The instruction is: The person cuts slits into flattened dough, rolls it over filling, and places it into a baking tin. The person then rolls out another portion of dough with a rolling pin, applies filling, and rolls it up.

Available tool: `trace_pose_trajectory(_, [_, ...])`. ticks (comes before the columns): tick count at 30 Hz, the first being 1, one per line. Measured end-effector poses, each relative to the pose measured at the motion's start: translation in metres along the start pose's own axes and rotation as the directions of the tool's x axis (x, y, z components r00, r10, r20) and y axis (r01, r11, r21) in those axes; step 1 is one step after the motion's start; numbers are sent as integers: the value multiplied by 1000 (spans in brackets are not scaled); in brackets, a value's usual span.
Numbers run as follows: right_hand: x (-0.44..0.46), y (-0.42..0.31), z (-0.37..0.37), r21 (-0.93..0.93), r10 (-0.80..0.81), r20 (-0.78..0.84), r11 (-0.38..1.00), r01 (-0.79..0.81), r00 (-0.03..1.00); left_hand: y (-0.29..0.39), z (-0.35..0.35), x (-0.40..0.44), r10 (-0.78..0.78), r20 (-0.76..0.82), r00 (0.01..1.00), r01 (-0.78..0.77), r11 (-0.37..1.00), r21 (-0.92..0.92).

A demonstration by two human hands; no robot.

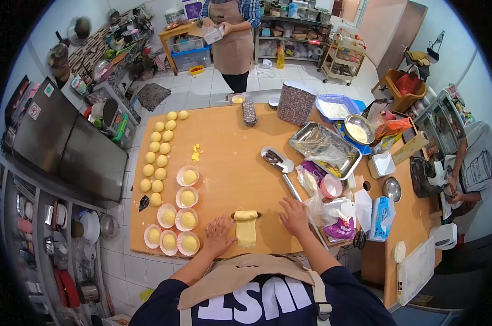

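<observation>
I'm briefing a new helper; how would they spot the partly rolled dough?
On the wooden table, look along the near edge, between left hand and right hand. The partly rolled dough is a pale yellow strip, something dark poking from its rolled end. Unlike the round dough balls nearby, its tail lies flat.

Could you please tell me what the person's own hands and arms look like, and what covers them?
The left hand and right hand wear no gloves, and the forearms are bare. The dark navy sleeves look plain and end near the elbows. Whether any ring is worn cannot be told.
</observation>
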State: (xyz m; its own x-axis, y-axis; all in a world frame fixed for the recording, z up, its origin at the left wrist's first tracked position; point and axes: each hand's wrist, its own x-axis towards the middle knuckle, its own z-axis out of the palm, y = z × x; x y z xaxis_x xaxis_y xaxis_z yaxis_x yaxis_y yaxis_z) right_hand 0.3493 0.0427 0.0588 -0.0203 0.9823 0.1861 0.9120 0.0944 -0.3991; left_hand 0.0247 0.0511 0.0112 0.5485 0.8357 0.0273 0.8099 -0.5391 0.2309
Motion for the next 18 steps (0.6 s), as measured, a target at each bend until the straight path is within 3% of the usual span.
trace_pose_trajectory(4, [-7, 26, -25, -2, -3, -188, 1000, 2, 982, 9, -4, -15, -52, 29, 998, 53, 998, -36])
trace_pose_trajectory(8, [-22, 28, -35, -7, -44, -157, 999, 43, 987, 12, -10, -18, -92, 7, 996, 92, 986, -139])
trace_pose_trajectory(10, [-31, 13, -39, 1, -82, -152, 997, 83, 985, 15, -17, -15, -100, 26, 995, 102, 989, -107])
trace_pose_trajectory(14, [-44, -6, -29, 102, -261, -170, 954, 280, 950, 21, -23, -5, -124, 97, 988, 131, 988, -76])
trace_pose_trajectory(17, [-47, 28, -41, -117, -20, -94, 993, 9, 995, 25, -31, 1, -147, 185, 972, 160, 986, -56])
trace_pose_trajectory(18, [-45, 43, -58, -133, 56, -244, 987, -90, 968, 26, -32, -1, -151, 180, 972, 164, 985, -60])
